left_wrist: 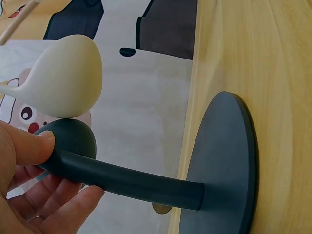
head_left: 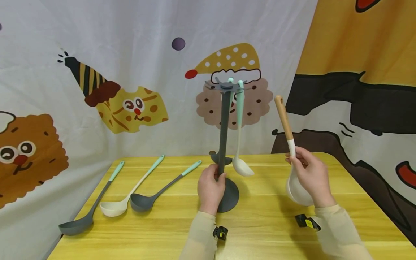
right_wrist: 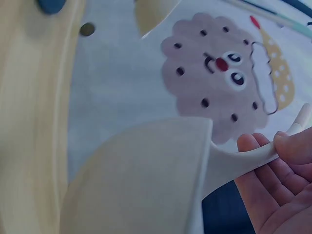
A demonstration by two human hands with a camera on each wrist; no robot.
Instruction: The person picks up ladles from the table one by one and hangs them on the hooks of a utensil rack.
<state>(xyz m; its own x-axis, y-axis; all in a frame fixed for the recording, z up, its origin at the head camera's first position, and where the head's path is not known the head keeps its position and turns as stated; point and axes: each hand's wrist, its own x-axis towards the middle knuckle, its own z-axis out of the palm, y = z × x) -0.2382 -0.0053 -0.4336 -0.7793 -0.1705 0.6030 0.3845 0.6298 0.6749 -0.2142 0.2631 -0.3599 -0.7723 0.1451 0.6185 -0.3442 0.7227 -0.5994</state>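
My left hand (head_left: 211, 187) grips the dark grey post of a utensil stand (head_left: 224, 133), just above its round base (left_wrist: 222, 161). From the stand's hooked top hang a cream ladle (head_left: 242, 167) with a mint handle and a dark grey ladle (left_wrist: 73, 139) behind the post. Off to the right, my right hand (head_left: 310, 175) pinches a white ladle (head_left: 296, 189) at the lower part of its handle, thumb against fingers. Its wooden handle end (head_left: 283, 117) points up and the bowl hangs low over the table; the right wrist view shows that bowl (right_wrist: 141, 180) up close.
On the table's left side lie a dark grey ladle (head_left: 78, 224), a cream ladle (head_left: 114, 208) and another dark grey ladle (head_left: 143, 202), all with mint handle ends. A cartoon-printed curtain (head_left: 146, 54) hangs behind the wooden table (head_left: 169, 234).
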